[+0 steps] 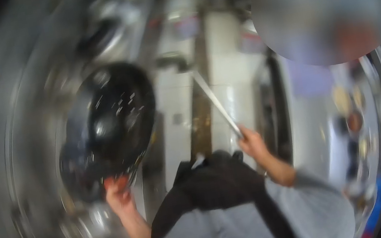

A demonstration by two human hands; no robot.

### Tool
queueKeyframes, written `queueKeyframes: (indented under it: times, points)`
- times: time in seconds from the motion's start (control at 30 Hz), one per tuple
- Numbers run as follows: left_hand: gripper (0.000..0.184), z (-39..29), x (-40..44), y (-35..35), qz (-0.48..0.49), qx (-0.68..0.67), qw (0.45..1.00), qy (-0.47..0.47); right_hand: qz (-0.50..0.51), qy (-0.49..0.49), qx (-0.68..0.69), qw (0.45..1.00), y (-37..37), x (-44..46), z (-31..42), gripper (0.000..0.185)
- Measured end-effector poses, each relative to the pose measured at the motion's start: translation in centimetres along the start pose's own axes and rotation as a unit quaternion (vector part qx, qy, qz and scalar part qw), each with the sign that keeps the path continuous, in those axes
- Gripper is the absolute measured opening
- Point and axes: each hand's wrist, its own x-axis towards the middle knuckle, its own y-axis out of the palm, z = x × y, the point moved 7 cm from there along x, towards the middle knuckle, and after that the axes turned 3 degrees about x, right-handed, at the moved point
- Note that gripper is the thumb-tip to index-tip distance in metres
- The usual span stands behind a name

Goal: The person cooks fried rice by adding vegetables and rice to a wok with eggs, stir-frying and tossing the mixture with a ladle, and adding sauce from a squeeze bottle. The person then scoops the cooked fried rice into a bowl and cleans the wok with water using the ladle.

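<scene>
My left hand [120, 195] is closed at the near rim of a large black wok [116, 117], with something reddish at the fingers that blur hides. The wok is tilted, its dark, shiny inside facing up towards me, and light specks show on it. In my right hand [252, 141] is the long pale handle of a ladle [217, 101], the fingers wrapped round its end. The ladle's dark head [172, 62] points away from me, to the right of the wok and apart from it.
Pale floor tiles [225, 69] with a brown strip [200, 122] run ahead of me. Blurred metal equipment lines the left. On the right stands a counter [310, 149] with several small containers of food. A blurred oval covers the upper right.
</scene>
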Motion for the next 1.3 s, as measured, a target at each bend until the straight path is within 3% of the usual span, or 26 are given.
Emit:
queueKeyframes:
  times: [0.1,0.17,0.23,0.37,0.47,0.57,0.63,0.7,0.77,0.8,0.83,0.87,0.9,0.93,1.0,1.03,1.07,1.17,1.27,1.3]
  points:
    - [0.035,0.7,-1.0,-3.7,-0.014,-0.081,0.993,0.086,0.028,-0.015,-0.039,0.999,-0.1,1.2,0.2,0.049]
    - [0.040,2.5,-3.6,-1.8,-0.133,-0.040,0.988,0.060,0.051,-0.049,-0.077,0.995,-2.5,2.5,1.2,0.047]
    - [0.042,2.6,-4.8,-1.8,-0.159,-0.058,0.982,0.086,0.109,0.002,-0.071,0.991,-2.5,3.8,1.9,0.050]
    - [0.036,2.9,-5.3,-3.6,-0.214,-0.129,0.960,0.127,0.158,-0.022,0.014,0.987,-1.7,5.8,3.4,0.051]
    - [0.032,4.4,-1.9,-8.5,-0.253,-0.185,0.939,0.139,0.218,-0.059,0.038,0.973,3.9,8.6,6.5,0.055]
    - [0.026,5.5,2.1,-9.7,-0.209,-0.265,0.933,0.127,0.296,-0.095,0.114,0.944,10.6,10.5,11.0,0.052]
    - [0.020,5.4,7.7,-11.7,-0.150,-0.228,0.955,0.115,0.348,-0.170,0.102,0.916,17.2,13.2,15.4,0.048]
    - [0.017,4.1,8.0,-10.2,-0.250,-0.166,0.945,0.129,0.401,-0.173,0.134,0.890,23.2,13.6,20.6,0.049]
    - [0.019,3.2,9.6,-10.9,-0.240,-0.194,0.944,0.118,0.457,-0.229,0.137,0.849,29.5,13.4,26.5,0.049]
    - [0.021,3.0,9.9,-11.8,-0.245,-0.168,0.948,0.114,0.478,-0.211,0.079,0.849,31.9,13.0,29.6,0.048]
    - [0.024,3.4,10.0,-12.2,-0.252,-0.140,0.952,0.105,0.440,-0.383,0.007,0.812,36.6,15.2,30.3,0.050]
    - [0.030,3.8,10.5,-12.5,-0.280,-0.136,0.941,0.134,0.462,-0.356,-0.027,0.812,39.1,14.5,34.1,0.050]
    - [0.028,5.0,11.3,-13.6,-0.273,-0.107,0.951,0.096,0.472,-0.431,-0.014,0.769,41.7,13.5,37.9,0.049]
    - [0.023,4.4,10.9,-13.2,-0.279,-0.130,0.944,0.114,0.508,-0.405,-0.089,0.754,45.1,13.5,39.8,0.051]
    - [0.019,3.6,10.0,-12.8,-0.293,-0.153,0.935,0.131,0.442,-0.614,-0.098,0.647,52.2,13.1,43.2,0.047]
    - [0.020,3.9,9.8,-13.1,-0.296,-0.117,0.943,0.100,0.466,-0.609,-0.203,0.609,55.6,12.6,44.8,0.036]
    - [0.023,4.1,9.6,-13.7,-0.298,-0.079,0.949,0.071,0.428,-0.681,-0.213,0.555,58.1,11.6,46.3,0.026]
    - [0.028,7.3,8.0,-17.1,-0.383,0.016,0.914,0.137,0.361,-0.775,-0.331,0.400,65.7,8.6,48.1,0.021]
    - [0.029,6.6,0.1,-15.5,-0.400,-0.012,0.912,0.091,0.389,-0.749,-0.382,0.377,69.1,7.4,49.9,0.020]
    - [0.030,7.7,-2.3,-15.5,-0.423,-0.001,0.901,0.095,0.426,-0.705,-0.383,0.417,70.5,8.0,50.2,0.020]
